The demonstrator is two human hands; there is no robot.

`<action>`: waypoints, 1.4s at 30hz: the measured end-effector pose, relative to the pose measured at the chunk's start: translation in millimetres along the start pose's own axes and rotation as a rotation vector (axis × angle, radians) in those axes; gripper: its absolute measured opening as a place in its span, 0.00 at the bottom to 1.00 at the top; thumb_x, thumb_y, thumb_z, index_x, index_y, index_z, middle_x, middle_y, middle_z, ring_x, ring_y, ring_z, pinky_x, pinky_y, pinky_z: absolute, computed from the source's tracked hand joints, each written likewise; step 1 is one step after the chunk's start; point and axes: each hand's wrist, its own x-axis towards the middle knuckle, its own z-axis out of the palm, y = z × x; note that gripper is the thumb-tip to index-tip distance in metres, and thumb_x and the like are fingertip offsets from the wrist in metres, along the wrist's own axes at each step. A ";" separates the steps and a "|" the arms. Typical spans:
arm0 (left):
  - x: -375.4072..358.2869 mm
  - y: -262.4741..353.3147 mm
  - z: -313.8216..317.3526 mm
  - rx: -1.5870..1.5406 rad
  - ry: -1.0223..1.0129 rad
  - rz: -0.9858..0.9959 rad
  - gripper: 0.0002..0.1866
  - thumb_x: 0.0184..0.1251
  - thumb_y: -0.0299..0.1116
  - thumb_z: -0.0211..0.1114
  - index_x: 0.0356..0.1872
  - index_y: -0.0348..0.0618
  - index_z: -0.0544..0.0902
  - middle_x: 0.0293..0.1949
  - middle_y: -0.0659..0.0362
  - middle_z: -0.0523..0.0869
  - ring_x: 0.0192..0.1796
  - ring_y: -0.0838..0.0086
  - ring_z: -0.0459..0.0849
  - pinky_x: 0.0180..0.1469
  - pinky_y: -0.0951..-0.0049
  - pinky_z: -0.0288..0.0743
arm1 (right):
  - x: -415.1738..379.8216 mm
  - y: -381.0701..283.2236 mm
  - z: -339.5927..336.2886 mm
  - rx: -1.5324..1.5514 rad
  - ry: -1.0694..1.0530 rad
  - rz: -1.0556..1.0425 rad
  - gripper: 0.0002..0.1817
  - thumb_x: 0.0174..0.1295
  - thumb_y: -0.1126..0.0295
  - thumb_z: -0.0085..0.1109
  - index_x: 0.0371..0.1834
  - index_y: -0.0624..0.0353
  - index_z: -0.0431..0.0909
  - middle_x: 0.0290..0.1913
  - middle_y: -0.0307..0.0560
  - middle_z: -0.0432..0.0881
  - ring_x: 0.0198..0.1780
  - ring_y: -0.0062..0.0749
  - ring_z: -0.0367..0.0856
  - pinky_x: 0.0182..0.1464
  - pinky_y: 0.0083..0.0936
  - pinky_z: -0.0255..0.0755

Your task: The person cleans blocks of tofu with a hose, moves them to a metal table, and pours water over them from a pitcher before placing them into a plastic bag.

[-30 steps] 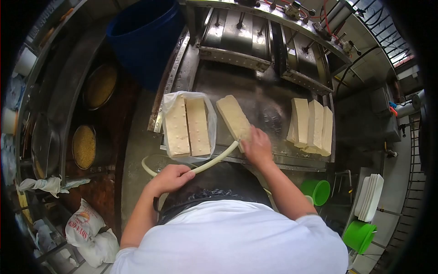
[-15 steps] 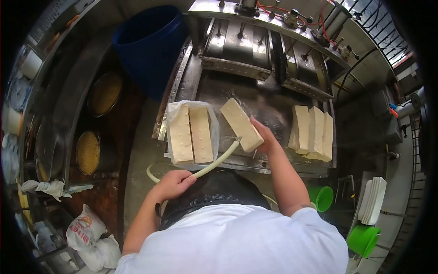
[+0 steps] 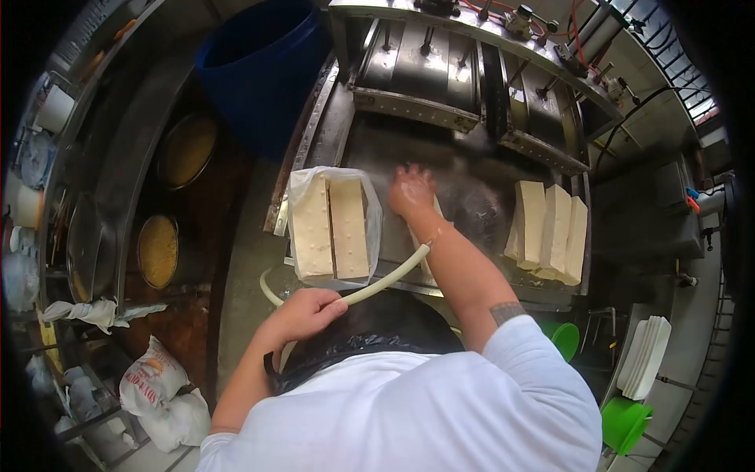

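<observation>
My left hand (image 3: 308,313) is closed around a pale hose (image 3: 389,278), low in front of the dark apron. The hose's free end points up at my right forearm, and water shows around there. My right hand (image 3: 413,191) reaches forward over a long block of tofu (image 3: 427,270), palm down with fingers spread. My forearm and the hose hide most of this block; only slivers of its edges show. To the left, two tofu blocks (image 3: 312,232) lie side by side in a clear plastic bag (image 3: 373,212). Several more tofu blocks (image 3: 555,228) stand together at the right.
Metal press plates (image 3: 417,98) hang over the back of the steel table (image 3: 472,185). A blue barrel (image 3: 259,71) stands at the back left, near round containers of yellowish contents (image 3: 159,250). Green buckets (image 3: 625,425) and white trays (image 3: 645,358) are at the lower right.
My right hand has moved from the tofu block's near right side forward to its far end, and the forearm now covers the block. My left hand still holds the hose.
</observation>
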 end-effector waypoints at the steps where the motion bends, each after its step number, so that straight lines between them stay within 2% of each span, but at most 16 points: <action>1: -0.6 1.4 0.0 0.000 -0.002 -0.020 0.18 0.83 0.45 0.66 0.48 0.38 0.90 0.32 0.53 0.88 0.36 0.68 0.83 0.42 0.63 0.77 | 7.9 -3.3 -3.2 -0.042 -0.135 0.033 0.37 0.78 0.58 0.54 0.89 0.50 0.61 0.87 0.72 0.56 0.82 0.73 0.63 0.79 0.69 0.62; 2: -2.2 2.1 -0.2 -0.001 -0.005 -0.040 0.19 0.82 0.47 0.66 0.47 0.38 0.90 0.33 0.50 0.89 0.36 0.62 0.86 0.42 0.60 0.79 | 0.1 -0.9 2.8 -0.041 -0.142 0.032 0.37 0.78 0.58 0.54 0.89 0.50 0.61 0.87 0.72 0.56 0.82 0.73 0.63 0.79 0.69 0.62; 4: -6.8 1.2 -0.5 -0.002 0.015 -0.026 0.19 0.82 0.47 0.66 0.47 0.38 0.90 0.33 0.49 0.89 0.36 0.62 0.86 0.42 0.60 0.79 | -29.6 13.0 22.1 0.035 0.296 -0.121 0.37 0.75 0.60 0.56 0.88 0.50 0.63 0.87 0.72 0.57 0.82 0.72 0.63 0.78 0.68 0.63; 9: -14.6 -18.1 3.4 -0.050 0.071 -0.064 0.19 0.80 0.47 0.66 0.44 0.37 0.89 0.33 0.48 0.88 0.36 0.60 0.86 0.42 0.60 0.79 | -158.5 62.8 44.1 -0.095 0.127 -0.018 0.46 0.73 0.58 0.62 0.92 0.48 0.54 0.87 0.76 0.52 0.79 0.74 0.64 0.78 0.65 0.64; 11: -17.0 -26.1 7.2 -0.021 0.100 -0.036 0.17 0.82 0.44 0.67 0.47 0.37 0.90 0.31 0.52 0.86 0.35 0.68 0.82 0.41 0.64 0.77 | -179.2 68.9 38.3 -0.070 0.057 0.018 0.50 0.70 0.57 0.66 0.94 0.42 0.50 0.87 0.78 0.51 0.79 0.79 0.62 0.77 0.69 0.62; 18: -10.1 -21.4 9.3 -0.033 0.056 -0.009 0.18 0.82 0.45 0.67 0.48 0.37 0.90 0.30 0.54 0.85 0.35 0.71 0.82 0.41 0.64 0.77 | -48.9 19.3 13.5 0.001 0.139 0.063 0.53 0.70 0.51 0.70 0.94 0.43 0.50 0.78 0.74 0.65 0.76 0.74 0.68 0.71 0.63 0.70; 21: -7.5 -8.2 4.9 -0.014 0.060 0.013 0.18 0.83 0.45 0.67 0.47 0.37 0.90 0.30 0.55 0.85 0.35 0.72 0.81 0.40 0.65 0.77 | -17.4 29.1 -1.0 0.068 0.114 -0.109 0.49 0.69 0.49 0.71 0.91 0.51 0.60 0.75 0.73 0.73 0.73 0.66 0.76 0.71 0.54 0.74; 23: -10.0 -2.5 2.5 -0.021 0.067 0.039 0.19 0.82 0.47 0.66 0.44 0.38 0.90 0.33 0.49 0.89 0.36 0.60 0.86 0.42 0.60 0.79 | -12.4 58.8 -12.2 0.959 -0.163 -0.233 0.45 0.69 0.49 0.72 0.84 0.62 0.70 0.71 0.68 0.81 0.68 0.60 0.83 0.70 0.47 0.77; 26: -11.2 -6.7 -0.7 -0.023 0.041 -0.031 0.19 0.81 0.47 0.66 0.44 0.38 0.90 0.34 0.49 0.89 0.36 0.61 0.87 0.42 0.61 0.79 | -50.1 98.0 -34.2 1.380 -0.371 0.108 0.40 0.70 0.53 0.72 0.78 0.69 0.75 0.67 0.64 0.87 0.66 0.58 0.86 0.67 0.45 0.79; 28: -8.8 -15.0 2.0 -0.017 0.050 -0.020 0.19 0.82 0.46 0.66 0.44 0.38 0.90 0.33 0.49 0.89 0.36 0.61 0.87 0.42 0.61 0.79 | -56.1 147.7 26.9 0.760 0.153 0.009 0.37 0.74 0.57 0.67 0.80 0.68 0.72 0.67 0.65 0.86 0.65 0.60 0.86 0.65 0.50 0.80; 31: -6.3 -24.4 9.8 -0.020 0.058 -0.002 0.17 0.82 0.44 0.67 0.45 0.37 0.90 0.32 0.51 0.88 0.36 0.66 0.84 0.42 0.63 0.78 | -140.8 119.8 35.3 0.160 0.118 -0.053 0.41 0.80 0.58 0.56 0.90 0.65 0.54 0.76 0.74 0.72 0.68 0.71 0.79 0.71 0.57 0.74; 35: -2.3 -14.9 8.1 -0.024 0.072 0.039 0.17 0.82 0.43 0.68 0.46 0.37 0.90 0.31 0.54 0.87 0.35 0.71 0.81 0.41 0.65 0.77 | -129.7 95.0 43.2 0.094 0.151 0.063 0.46 0.80 0.52 0.54 0.90 0.71 0.48 0.85 0.73 0.59 0.74 0.72 0.72 0.77 0.55 0.67; 37: 0.3 -4.7 1.7 -0.027 0.036 0.000 0.17 0.82 0.43 0.68 0.47 0.36 0.90 0.32 0.55 0.87 0.35 0.71 0.81 0.41 0.65 0.77 | -72.5 95.1 57.4 0.080 0.379 0.053 0.43 0.82 0.50 0.52 0.87 0.74 0.53 0.81 0.72 0.66 0.72 0.72 0.74 0.76 0.55 0.69; 39: 2.7 -0.4 1.7 -0.025 0.011 -0.008 0.17 0.83 0.43 0.67 0.47 0.35 0.90 0.31 0.56 0.86 0.36 0.74 0.81 0.40 0.67 0.76 | -18.0 91.8 28.9 0.194 0.349 0.051 0.31 0.83 0.51 0.51 0.73 0.68 0.71 0.65 0.75 0.80 0.62 0.73 0.81 0.67 0.60 0.75; 40: 4.8 0.3 2.6 -0.019 0.012 -0.008 0.17 0.83 0.43 0.67 0.47 0.35 0.90 0.31 0.56 0.86 0.36 0.74 0.81 0.40 0.67 0.76 | -1.4 93.7 24.3 0.199 0.352 0.052 0.31 0.83 0.51 0.51 0.73 0.68 0.71 0.65 0.75 0.80 0.62 0.73 0.81 0.67 0.60 0.75; 42: 5.3 1.9 2.7 -0.013 0.012 0.058 0.17 0.83 0.42 0.67 0.48 0.35 0.90 0.32 0.55 0.87 0.36 0.72 0.82 0.41 0.66 0.77 | 13.9 100.4 28.2 0.336 0.410 0.082 0.21 0.84 0.54 0.52 0.54 0.64 0.80 0.54 0.70 0.85 0.57 0.72 0.83 0.63 0.59 0.77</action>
